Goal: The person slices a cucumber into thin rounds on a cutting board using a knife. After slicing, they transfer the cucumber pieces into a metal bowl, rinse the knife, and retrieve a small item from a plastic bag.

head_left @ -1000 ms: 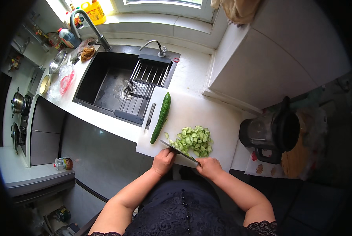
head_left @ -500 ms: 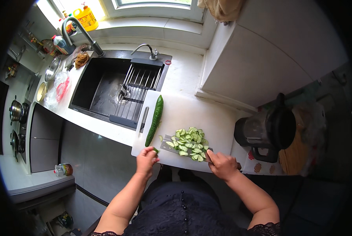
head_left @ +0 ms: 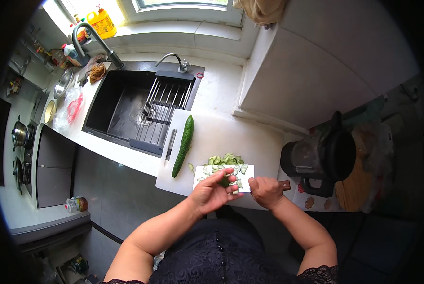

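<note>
My right hand (head_left: 266,191) grips the handle of a broad cleaver (head_left: 226,173) held flat, with cucumber slices stuck on its blade. My left hand (head_left: 215,191) lies over the blade's near side, fingers spread, touching the slices on it. Just beyond the blade sits a heap of sliced cucumber (head_left: 225,160) on the white cutting board (head_left: 207,137). A whole cucumber (head_left: 183,145) lies along the board's left side, apart from both hands. A small knife (head_left: 170,143) rests left of it at the board's edge.
A dark sink (head_left: 119,106) with a drying rack (head_left: 162,111) is beyond the board to the left. A black blender jug (head_left: 323,158) stands at the right. Taps, bottles, bowls and a plastic bag line the far left counter; a stove with pots sits at far left.
The cleaver has turned from cutting at the board's front to lying flat with slices on it. My left hand moved right from the board's front edge onto the blade.
</note>
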